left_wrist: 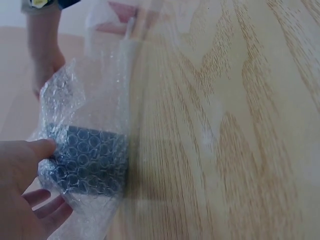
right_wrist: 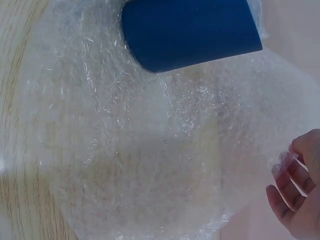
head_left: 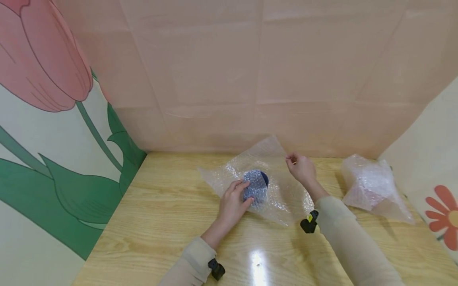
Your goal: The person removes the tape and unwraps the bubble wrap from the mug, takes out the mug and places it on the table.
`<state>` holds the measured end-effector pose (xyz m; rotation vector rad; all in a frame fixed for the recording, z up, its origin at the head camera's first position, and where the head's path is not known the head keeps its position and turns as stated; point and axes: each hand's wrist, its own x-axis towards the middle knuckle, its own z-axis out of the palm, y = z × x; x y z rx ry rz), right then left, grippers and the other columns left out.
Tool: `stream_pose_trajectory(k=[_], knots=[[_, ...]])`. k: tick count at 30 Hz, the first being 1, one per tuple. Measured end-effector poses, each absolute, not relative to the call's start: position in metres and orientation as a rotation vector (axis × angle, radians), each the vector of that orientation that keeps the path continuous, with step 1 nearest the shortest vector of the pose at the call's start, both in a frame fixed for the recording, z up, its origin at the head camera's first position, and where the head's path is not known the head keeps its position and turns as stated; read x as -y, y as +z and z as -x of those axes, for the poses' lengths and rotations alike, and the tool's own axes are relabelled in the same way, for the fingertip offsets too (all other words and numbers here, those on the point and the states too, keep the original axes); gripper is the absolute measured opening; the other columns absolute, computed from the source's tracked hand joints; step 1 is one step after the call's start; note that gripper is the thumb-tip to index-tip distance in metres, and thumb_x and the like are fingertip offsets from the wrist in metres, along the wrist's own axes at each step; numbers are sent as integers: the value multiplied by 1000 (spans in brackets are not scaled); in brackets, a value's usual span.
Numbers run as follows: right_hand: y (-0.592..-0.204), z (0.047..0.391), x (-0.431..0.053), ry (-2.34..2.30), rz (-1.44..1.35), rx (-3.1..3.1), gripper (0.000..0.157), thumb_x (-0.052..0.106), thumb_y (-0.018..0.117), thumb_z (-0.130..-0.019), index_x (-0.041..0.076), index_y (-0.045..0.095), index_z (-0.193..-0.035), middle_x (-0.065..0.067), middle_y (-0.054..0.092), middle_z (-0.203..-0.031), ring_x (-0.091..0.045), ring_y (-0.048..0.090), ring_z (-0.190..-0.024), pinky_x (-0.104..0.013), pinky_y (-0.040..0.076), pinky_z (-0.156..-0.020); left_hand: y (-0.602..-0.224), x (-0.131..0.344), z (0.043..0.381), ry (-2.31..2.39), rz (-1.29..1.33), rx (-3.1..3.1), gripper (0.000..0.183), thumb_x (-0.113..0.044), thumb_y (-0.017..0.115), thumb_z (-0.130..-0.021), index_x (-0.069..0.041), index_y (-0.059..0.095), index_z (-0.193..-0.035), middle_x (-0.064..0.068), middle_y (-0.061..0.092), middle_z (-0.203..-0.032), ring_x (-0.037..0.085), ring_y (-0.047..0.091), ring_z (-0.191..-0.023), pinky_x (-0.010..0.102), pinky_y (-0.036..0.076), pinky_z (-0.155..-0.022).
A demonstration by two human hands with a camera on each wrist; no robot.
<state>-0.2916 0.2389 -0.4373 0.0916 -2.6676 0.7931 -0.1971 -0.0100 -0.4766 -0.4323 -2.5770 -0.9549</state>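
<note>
A dark blue, smooth-sided cylinder point(right_wrist: 190, 32) stands on a sheet of clear bubble wrap point(head_left: 275, 153). One flap of the sheet covers its top and near side, and its right side shows bare. Whether it is a cup cannot be told. My left hand point(head_left: 232, 202) grips the cylinder from the left through the wrap, thumb on one side and fingers on the other. To the right, my right hand point(head_left: 302, 169) pinches a raised edge of the sheet between thumb and fingertips, as the right wrist view shows.
On the right of the wooden table point(head_left: 161, 214) lies another bubble-wrapped bundle point(head_left: 372, 184), its content pinkish and blurred. A pinkish-beige sheet point(head_left: 200, 79) hangs behind the table. Flower-printed panels point(head_left: 96, 171) stand at both sides.
</note>
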Motion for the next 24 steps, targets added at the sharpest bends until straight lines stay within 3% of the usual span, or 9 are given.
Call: stream_pose_trajectory(k=[19, 24], knots=[[-440, 289, -248, 783, -15, 2716, 16, 16, 51, -89, 6, 62, -94, -16, 67, -90, -32, 61, -78, -40, 43, -57, -475, 11, 198, -962, 458, 2580, 53, -29, 76, -74, -15, 59, -122, 9, 53, -128, 25, 56, -112, 38, 47, -92], [-442, 289, -248, 787, -36, 2689, 19, 14, 51, -87, 3, 63, -98, -17, 68, -92, -34, 63, -82, -45, 46, -64, -476, 11, 198, -969, 483, 2544, 53, -28, 76, -73, -13, 60, -121, 12, 54, -127, 27, 57, -110, 39, 48, -91]])
